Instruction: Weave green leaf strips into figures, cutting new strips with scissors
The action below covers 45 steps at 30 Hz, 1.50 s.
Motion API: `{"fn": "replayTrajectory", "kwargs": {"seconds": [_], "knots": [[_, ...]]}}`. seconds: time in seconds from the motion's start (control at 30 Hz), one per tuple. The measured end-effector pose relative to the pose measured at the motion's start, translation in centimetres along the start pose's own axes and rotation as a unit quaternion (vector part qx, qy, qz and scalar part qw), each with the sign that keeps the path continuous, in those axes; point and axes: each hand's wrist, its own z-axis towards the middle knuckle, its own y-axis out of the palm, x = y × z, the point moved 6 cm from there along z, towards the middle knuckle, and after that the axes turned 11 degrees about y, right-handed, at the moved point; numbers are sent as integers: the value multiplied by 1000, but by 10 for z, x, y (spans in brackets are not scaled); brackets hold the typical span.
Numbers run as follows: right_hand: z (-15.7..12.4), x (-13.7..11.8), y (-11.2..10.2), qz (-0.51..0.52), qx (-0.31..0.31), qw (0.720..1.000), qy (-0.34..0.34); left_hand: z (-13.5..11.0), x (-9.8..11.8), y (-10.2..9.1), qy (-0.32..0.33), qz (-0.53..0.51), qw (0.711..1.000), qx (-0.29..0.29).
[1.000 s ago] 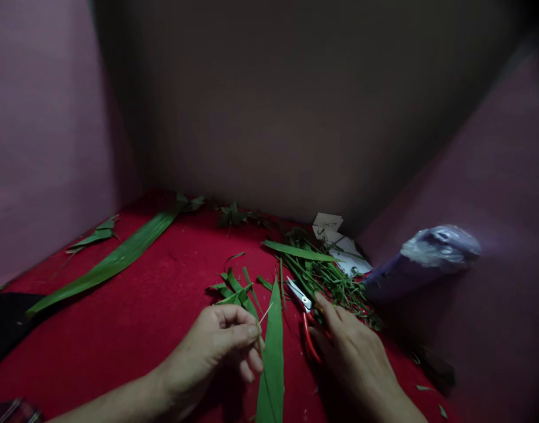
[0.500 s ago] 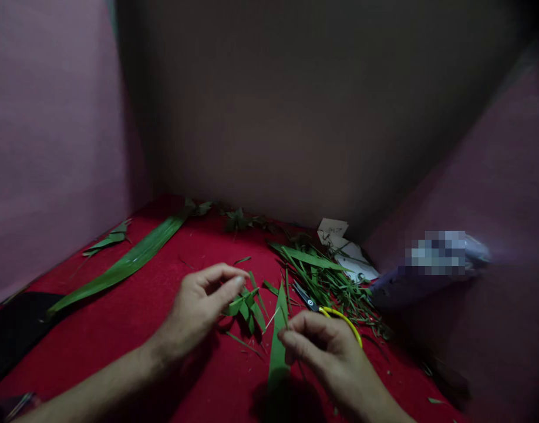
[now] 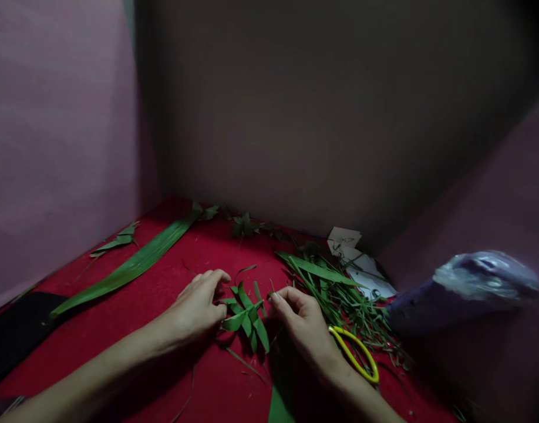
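A folded green leaf piece (image 3: 248, 319) with several pointed tips lies on the red cloth between my hands. Just left of it rests my left hand (image 3: 201, 308), thumb and curled fingers apart, the thumb close to its tips; whether they touch I cannot tell. My right hand (image 3: 302, 323) is on the other side, thumb and forefinger pinched on a thin leaf strip (image 3: 272, 286) of which only a short end shows. Under the right wrist, yellow-handled scissors (image 3: 355, 352) lie with their blades hidden. A broad leaf (image 3: 280, 405) runs partly under my right arm in shadow.
A heap of cut leaf strips (image 3: 340, 299) and white paper (image 3: 369, 273) lie at right, beside a purple plastic-wrapped bundle (image 3: 485, 282). A long leaf (image 3: 132, 264) and a black flat object (image 3: 18, 329) are at left. Folded leaf pieces (image 3: 245, 225) line the back wall.
My right hand has moved forward and left, nearer the folded leaf piece. My left hand has lowered and opened beside it, leaving more of the piece in view. The view has shifted slightly.
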Motion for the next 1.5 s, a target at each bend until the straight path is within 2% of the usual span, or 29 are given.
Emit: {"fn": "replayTrajectory", "kwargs": {"seconds": [0.07,0.13,0.2,0.27,0.4,0.5,0.6,0.67,0.73,0.87,1.03,1.1,1.17,1.3,1.4,1.5], "knots": [[0,-1,-1,-7,17,999,-33,-3,0,-5,-3,106,994,0],[-2,-4,1,3,10,997,-70,-6,1,-6,-11,167,985,-32],[-3,-7,5,15,-12,995,-94,-9,3,-2,-21,184,980,-71],[-3,-5,9,5,-28,995,-91,-10,4,3,-26,178,980,-84],[-3,2,15,-40,-40,997,-54,-9,6,13,-18,115,992,-39],[-3,4,16,-33,-41,998,-41,-8,7,21,12,40,999,-4],[-3,1,9,17,-34,999,-34,-8,7,27,10,-106,994,24],[-2,-2,0,60,-7,998,-30,-7,5,32,-26,-253,967,23],[0,-2,-9,105,22,994,-20,-7,5,35,-58,-378,924,12],[6,5,-16,181,42,982,20,-6,8,33,-54,-505,861,4],[8,13,-8,289,-7,953,91,-11,7,37,-96,-627,773,-15],[6,10,-2,319,-58,940,108,-11,8,38,-104,-642,759,-21],[3,7,4,327,-117,930,122,-11,9,37,-93,-636,766,-34],[-7,3,13,311,-215,911,164,-11,10,39,-51,-583,808,-69],[-12,-2,15,274,-240,918,159,-13,12,41,-43,-542,833,-100],[-14,-7,16,249,-238,926,153,-14,19,41,-42,-509,851,-120]]}}
